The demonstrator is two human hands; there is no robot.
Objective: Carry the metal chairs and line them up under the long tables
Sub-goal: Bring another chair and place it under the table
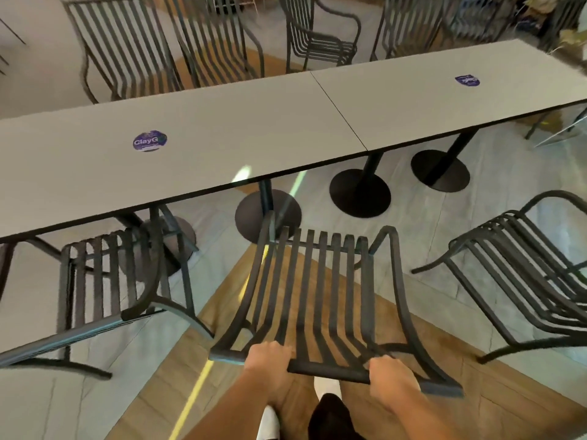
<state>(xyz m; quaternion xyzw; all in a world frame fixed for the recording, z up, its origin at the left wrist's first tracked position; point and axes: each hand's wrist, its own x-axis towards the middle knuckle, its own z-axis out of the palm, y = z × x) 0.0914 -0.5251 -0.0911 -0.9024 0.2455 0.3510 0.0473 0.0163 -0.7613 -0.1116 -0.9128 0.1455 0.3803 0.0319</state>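
1. Head view, far left: a slatted metal chair [104, 281] is standing with its seat tucked partly under the near edge of the long desk [222, 134]; its armrest is sitting just beside the middle chair.
2. A round purple sticker [150, 141] is lying on the left desk top.
3. Left hand [268, 360] is gripping the top rail of the held chair [317, 300], fingers [273, 346] curled over the bar and pressed together.
4. The held chair is facing the desk, its front edge lying near the desk's near edge and not yet under it. Whether its legs are touching the floor: cannot tell.
5. Right hand [392, 376] is gripping the same rail toward its right end, fingers curled round the bar; the two hands are sitting well apart.
6. Round black pedestal bases [360, 193] are standing on the floor below the desk seam, where a second desk top [444, 100] is butting against the first, carrying another purple sticker [467, 81].
7. Right side: a third chair [524, 271] is standing apart from the desk, turned at an angle.
8. Beyond the desk, more chairs [317, 36] are standing in a row.
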